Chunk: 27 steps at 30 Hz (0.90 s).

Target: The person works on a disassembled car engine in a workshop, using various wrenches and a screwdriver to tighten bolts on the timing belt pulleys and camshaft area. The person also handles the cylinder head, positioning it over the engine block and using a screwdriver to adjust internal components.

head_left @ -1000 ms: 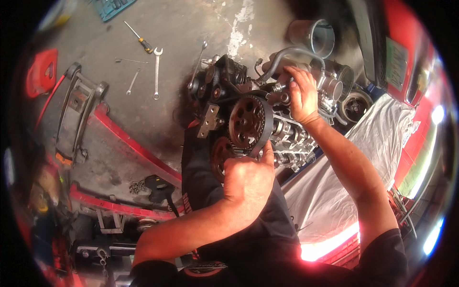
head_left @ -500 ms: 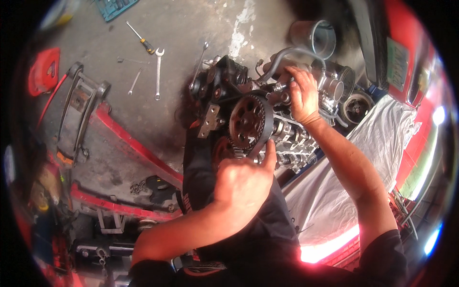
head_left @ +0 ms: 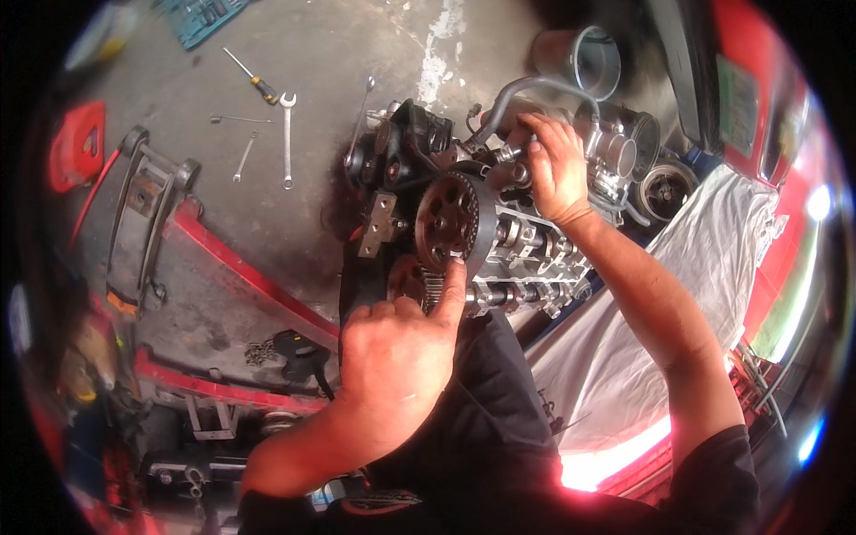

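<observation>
In front of me lies an engine with its camshafts [head_left: 535, 241] exposed. A dark toothed belt [head_left: 482, 227] wraps a round timing pulley [head_left: 443, 218] with holes in its face. My left hand [head_left: 401, 348] points, with its index fingertip at a small white mark low on the pulley face. Its other fingers are curled and it holds nothing. My right hand [head_left: 560, 174] rests over the engine's far side, thumb apart from the fingers, beside a metal pipe fitting [head_left: 513, 168]. What lies under its palm is hidden. A second pulley [head_left: 407, 280] sits lower, partly covered.
A wrench [head_left: 287, 143], a smaller wrench [head_left: 244, 158] and a screwdriver [head_left: 252, 77] lie on the floor. Red metal legs [head_left: 259, 278] stretch at left. A bucket [head_left: 596, 64] stands beyond the engine. Grey cloth [head_left: 642, 330] hangs at right beside a red car [head_left: 758, 53].
My left hand has shifted left, its index fingertip going from beside the belt to the pulley's white mark. My right hand stays on the engine. The whole view has shifted slightly.
</observation>
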{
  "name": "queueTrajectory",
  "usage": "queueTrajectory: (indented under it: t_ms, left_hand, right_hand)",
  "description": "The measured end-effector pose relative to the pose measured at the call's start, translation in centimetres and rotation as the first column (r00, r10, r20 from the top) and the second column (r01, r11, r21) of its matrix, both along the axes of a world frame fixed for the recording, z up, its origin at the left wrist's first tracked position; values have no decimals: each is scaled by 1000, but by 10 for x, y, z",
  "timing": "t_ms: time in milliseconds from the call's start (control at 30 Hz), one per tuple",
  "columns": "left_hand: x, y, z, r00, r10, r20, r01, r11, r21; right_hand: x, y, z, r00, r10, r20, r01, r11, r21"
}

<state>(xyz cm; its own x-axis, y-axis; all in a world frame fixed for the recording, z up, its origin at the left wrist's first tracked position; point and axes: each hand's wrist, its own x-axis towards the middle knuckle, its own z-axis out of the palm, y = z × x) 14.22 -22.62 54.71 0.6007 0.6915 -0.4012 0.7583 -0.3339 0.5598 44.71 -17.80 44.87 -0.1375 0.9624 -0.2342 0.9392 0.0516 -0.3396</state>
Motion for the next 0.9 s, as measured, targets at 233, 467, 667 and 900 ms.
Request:
queueTrajectory:
  t_ms: [233,467,667,900]
  left_hand:
    - [-3,5,0,997,-68,-42,68,998,2]
    - [-5,8,-5,999,-37,26,37,999,15]
    - [-8,15,-4,998,-53,46,55,998,-42]
    - [-2,12,-2,999,-40,26,41,997,-60]
  right_hand:
    - [2,0,0,1000,10,10,-10,1000,4]
    - [2,-1,1,1000,4,2,-4,1000,0]
    - [3,0,0,1000,3,9,-3,1000,0]
    - [2,2,2,1000,-3,29,3,1000,-3]
